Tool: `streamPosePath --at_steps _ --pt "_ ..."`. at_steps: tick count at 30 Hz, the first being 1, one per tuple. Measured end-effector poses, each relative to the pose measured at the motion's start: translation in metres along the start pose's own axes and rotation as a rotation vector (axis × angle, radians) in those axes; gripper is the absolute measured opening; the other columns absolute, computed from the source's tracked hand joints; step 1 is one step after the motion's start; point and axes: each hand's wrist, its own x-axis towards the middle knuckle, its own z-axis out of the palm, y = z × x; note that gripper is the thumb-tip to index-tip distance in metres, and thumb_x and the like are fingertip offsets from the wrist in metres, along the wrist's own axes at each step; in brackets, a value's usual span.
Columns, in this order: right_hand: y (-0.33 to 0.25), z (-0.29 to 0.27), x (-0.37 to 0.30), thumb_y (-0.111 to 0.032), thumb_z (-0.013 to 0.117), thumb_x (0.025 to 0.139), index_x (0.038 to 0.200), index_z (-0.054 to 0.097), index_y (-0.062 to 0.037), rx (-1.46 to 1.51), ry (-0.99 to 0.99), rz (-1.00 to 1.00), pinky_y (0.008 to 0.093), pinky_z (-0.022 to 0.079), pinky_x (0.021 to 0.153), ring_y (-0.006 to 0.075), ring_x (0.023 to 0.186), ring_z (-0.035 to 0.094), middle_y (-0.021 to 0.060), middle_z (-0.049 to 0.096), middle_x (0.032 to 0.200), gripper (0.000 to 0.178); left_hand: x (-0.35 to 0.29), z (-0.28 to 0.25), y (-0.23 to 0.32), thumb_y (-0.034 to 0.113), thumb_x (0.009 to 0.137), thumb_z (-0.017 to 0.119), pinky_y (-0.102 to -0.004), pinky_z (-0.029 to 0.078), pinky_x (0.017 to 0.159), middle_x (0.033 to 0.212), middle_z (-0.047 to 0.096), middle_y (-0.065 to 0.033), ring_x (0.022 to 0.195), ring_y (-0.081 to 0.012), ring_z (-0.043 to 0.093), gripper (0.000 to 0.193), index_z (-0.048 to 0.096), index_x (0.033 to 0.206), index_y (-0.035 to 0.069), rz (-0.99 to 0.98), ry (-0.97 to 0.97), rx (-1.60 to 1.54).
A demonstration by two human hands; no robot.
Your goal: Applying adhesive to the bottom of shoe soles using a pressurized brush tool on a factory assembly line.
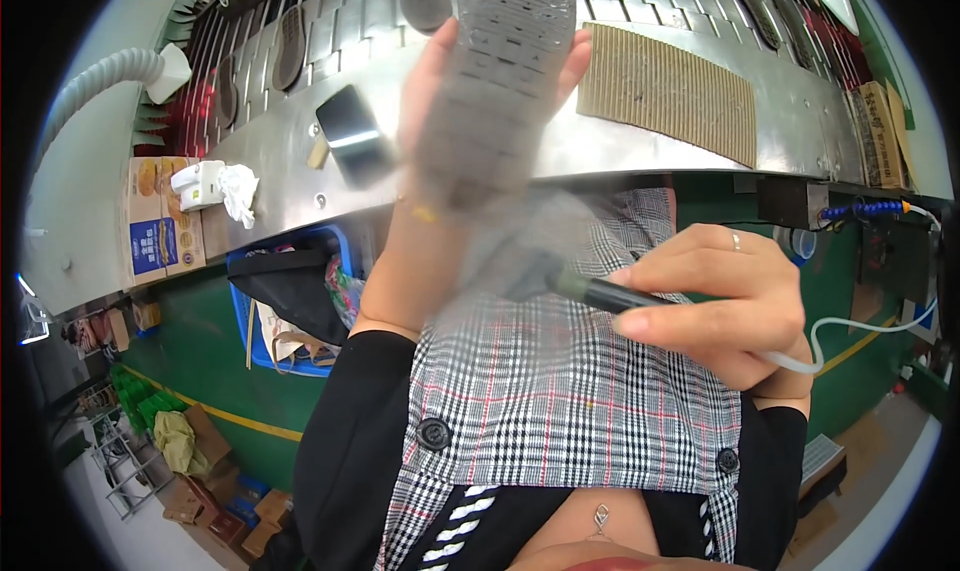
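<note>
My left hand (425, 91) is wrapped round a long grey shoe sole (495, 121), with fingers showing on both of its sides. The sole's near end is smeared by motion. In my right hand (720, 311) is a brush (610, 293) with a dark handle, pinched between thumb and fingers. A thin pale tube (790, 361) runs from the back of the handle off to the right. The brush head is blurred and lies just below the near end of the sole; I cannot tell whether they touch.
Ahead is a metal slatted conveyor (345, 51) carrying several soles (290, 49). On the metal ledge lie a phone (355, 136), left, and corrugated cardboard (665, 96), right. Crumpled tissue (238, 193) sits by a printed carton (165, 233). Below left stands a blue basket (243, 316) holding bags.
</note>
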Motion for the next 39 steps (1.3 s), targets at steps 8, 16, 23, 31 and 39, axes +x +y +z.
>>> streamPosePath --at_steps 8,16,23,31,39 --pt "0.001 -0.015 -0.002 -0.006 0.070 0.073 0.098 0.076 -0.0063 -0.018 -0.032 -0.001 0.0347 0.056 0.064 0.0294 0.079 0.070 0.0175 0.071 0.096 0.026 -0.007 0.008 -0.003 0.044 0.103 0.030 -0.0493 0.033 0.115 0.139 0.049 -0.0283 0.130 -0.0406 0.047 0.066 0.041 0.141 -0.008 -0.186 0.008 0.023" --pt "0.002 -0.021 -0.008 -0.011 0.072 0.073 0.096 0.077 -0.0095 0.018 0.045 0.008 0.0346 0.055 0.063 0.0289 0.078 0.070 0.0181 0.072 0.095 0.023 -0.014 0.000 0.005 0.050 0.101 0.039 -0.0515 0.031 0.115 0.142 0.045 -0.0295 0.134 -0.0401 0.043 0.069 0.038 0.144 -0.004 -0.338 -0.064 -0.240" --pt "-0.002 -0.029 -0.006 -0.009 0.069 0.075 0.096 0.077 -0.0077 0.001 0.099 0.014 0.0341 0.055 0.062 0.0290 0.077 0.070 0.0181 0.072 0.093 0.022 -0.022 0.005 0.008 0.055 0.100 0.038 -0.0524 0.031 0.115 0.146 0.040 -0.0300 0.134 -0.0436 0.043 0.076 0.036 0.144 -0.006 -0.339 -0.044 -0.196" --pt "-0.001 -0.027 -0.008 -0.014 0.071 0.078 0.093 0.077 -0.0070 -0.063 0.279 0.051 0.0325 0.055 0.065 0.0265 0.075 0.070 0.0190 0.071 0.094 0.018 -0.027 0.003 0.008 0.062 0.099 0.027 -0.0637 0.025 0.114 0.153 0.025 -0.0340 0.141 -0.0493 0.029 0.085 0.020 0.153 -0.003 -0.394 -0.200 -0.312" --pt "0.007 -0.036 -0.012 -0.012 0.069 0.075 0.093 0.076 -0.0042 -0.193 0.303 0.063 0.0334 0.053 0.066 0.0291 0.078 0.069 0.0207 0.071 0.097 0.021 -0.035 0.015 0.003 0.058 0.100 0.036 -0.0410 0.029 0.118 0.152 0.035 -0.0233 0.139 -0.0331 0.039 0.081 0.029 0.147 -0.007 -0.328 -0.182 -0.225"
